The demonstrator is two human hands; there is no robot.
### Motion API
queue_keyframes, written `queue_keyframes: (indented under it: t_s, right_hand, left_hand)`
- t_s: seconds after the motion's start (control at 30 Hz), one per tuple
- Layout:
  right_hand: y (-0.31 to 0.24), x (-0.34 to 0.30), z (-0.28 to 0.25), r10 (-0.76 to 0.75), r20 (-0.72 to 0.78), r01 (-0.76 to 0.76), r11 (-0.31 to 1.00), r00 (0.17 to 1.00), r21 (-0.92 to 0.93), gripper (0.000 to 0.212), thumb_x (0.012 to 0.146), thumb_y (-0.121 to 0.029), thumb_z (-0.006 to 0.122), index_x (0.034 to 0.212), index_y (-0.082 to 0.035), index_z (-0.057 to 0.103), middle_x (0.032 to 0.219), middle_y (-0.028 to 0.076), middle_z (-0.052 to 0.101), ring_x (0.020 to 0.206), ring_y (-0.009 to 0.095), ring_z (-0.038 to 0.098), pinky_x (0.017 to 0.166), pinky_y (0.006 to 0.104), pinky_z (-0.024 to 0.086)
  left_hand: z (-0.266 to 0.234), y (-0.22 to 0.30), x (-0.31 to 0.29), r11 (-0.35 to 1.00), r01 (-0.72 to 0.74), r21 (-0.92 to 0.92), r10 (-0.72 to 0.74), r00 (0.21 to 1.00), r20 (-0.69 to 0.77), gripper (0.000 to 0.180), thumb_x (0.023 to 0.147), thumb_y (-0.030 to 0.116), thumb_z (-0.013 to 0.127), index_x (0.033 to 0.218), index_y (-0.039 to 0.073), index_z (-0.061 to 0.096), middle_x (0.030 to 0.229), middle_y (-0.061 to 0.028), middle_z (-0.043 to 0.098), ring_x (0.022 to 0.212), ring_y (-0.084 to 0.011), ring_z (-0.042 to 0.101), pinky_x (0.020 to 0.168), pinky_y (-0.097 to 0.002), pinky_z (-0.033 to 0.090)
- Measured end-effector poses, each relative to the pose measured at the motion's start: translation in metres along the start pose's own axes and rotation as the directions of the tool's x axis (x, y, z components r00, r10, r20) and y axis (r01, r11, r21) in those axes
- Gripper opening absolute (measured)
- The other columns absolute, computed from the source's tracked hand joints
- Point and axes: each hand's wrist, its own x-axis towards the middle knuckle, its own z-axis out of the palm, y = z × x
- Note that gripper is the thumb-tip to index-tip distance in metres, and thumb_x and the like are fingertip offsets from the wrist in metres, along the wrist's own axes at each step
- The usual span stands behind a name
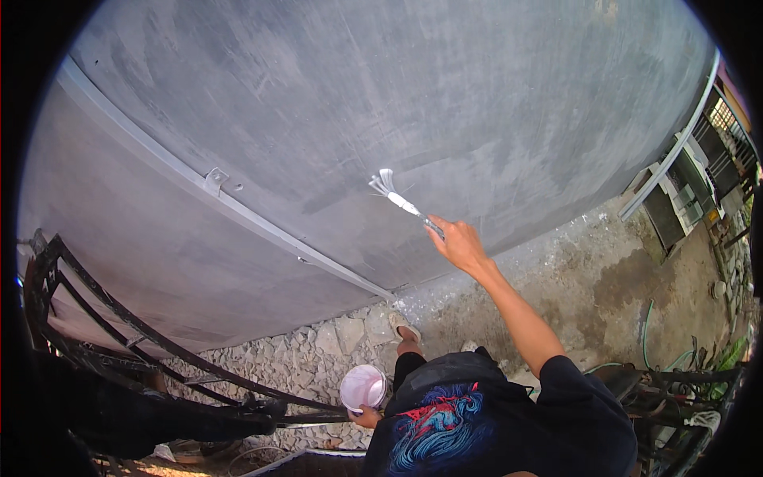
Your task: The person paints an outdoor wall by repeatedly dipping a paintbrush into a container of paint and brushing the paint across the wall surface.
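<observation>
My right hand is closed around the handle of a paintbrush. White paint coats its ferrule, and its splayed bristles touch or hover just off the grey wall; I cannot tell which. Darker, wet-looking streaks lie on the wall beside the bristles. Down by my left side, my left hand grips the rim of a small whitish bucket. Pale paint smears the bucket's inside, and how much it holds is unclear.
A grey pipe runs down the wall at left, held by a bracket. Black metal framework stands at lower left. Broken rubble covers the ground below it. To the right are a concrete floor, a green hose and stacked items.
</observation>
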Motion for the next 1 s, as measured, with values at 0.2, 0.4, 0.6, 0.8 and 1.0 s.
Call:
queue_keyframes:
  t_s: [0.2,0.4,0.6,0.8,1.0]
  right_hand:
    - [-0.007,0.011,-0.004,0.063,-0.017,-0.063,0.998,0.998,-0.002,0.032,0.093,-0.029,0.061,0.113,-0.005,0.070,0.069,0.021,0.066,0.066,0.041,0.065,0.060,0.0463,0.050]
    - [0.034,0.029,-0.062,0.306,-0.581,-0.282,0.950,0.754,0.134,0.033,0.094,-0.026,0.060,0.111,0.001,0.068,0.075,0.023,0.067,0.068,0.039,0.065,0.063,0.0446,0.048]
    - [-0.012,0.027,-0.008,0.257,-0.507,-0.245,0.965,0.822,0.093,0.034,0.094,-0.024,0.060,0.111,0.003,0.067,0.077,0.025,0.066,0.067,0.041,0.064,0.062,0.0442,0.048]
    - [-0.091,-0.018,0.043,0.115,0.174,-0.128,0.990,0.978,0.066,0.035,0.092,-0.026,0.063,0.116,-0.001,0.067,0.076,0.025,0.065,0.062,0.038,0.063,0.062,0.0431,0.049]
    - [-0.133,-0.086,0.051,-0.050,0.446,-0.059,0.972,0.894,0.227,0.032,0.091,-0.025,0.065,0.115,-0.004,0.069,0.077,0.022,0.067,0.060,0.038,0.062,0.064,0.0417,0.050]
  left_hand:
    - [0.001,0.023,0.002,0.994,0.074,-0.086,-0.072,0.997,0.028,0.052,0.085,0.002,0.056,0.134,-0.007,0.043,0.130,-0.0293,0.054,0.116,-0.0367,0.057,0.098,-0.0406,0.045]
    - [0.000,0.036,0.013,0.999,0.037,0.012,-0.038,0.999,0.031,0.050,0.086,0.003,0.055,0.133,-0.008,0.045,0.130,-0.0283,0.055,0.116,-0.0351,0.057,0.100,-0.0401,0.044]
    - [0.012,0.054,0.039,0.990,-0.129,0.058,0.121,0.985,0.119,0.048,0.087,0.002,0.054,0.134,-0.008,0.047,0.130,-0.0288,0.054,0.116,-0.0379,0.057,0.101,-0.0408,0.042]
    - [0.043,0.145,0.067,0.950,-0.290,-0.115,0.312,0.883,0.350,0.042,0.093,0.002,0.053,0.134,-0.007,0.048,0.131,-0.0216,0.057,0.117,-0.0309,0.057,0.103,-0.0374,0.040]
    - [0.085,0.280,0.081,0.909,-0.188,-0.371,0.351,0.827,0.440,0.036,0.099,0.009,0.054,0.131,-0.007,0.051,0.126,-0.0175,0.060,0.114,-0.0237,0.058,0.100,-0.0337,0.044]
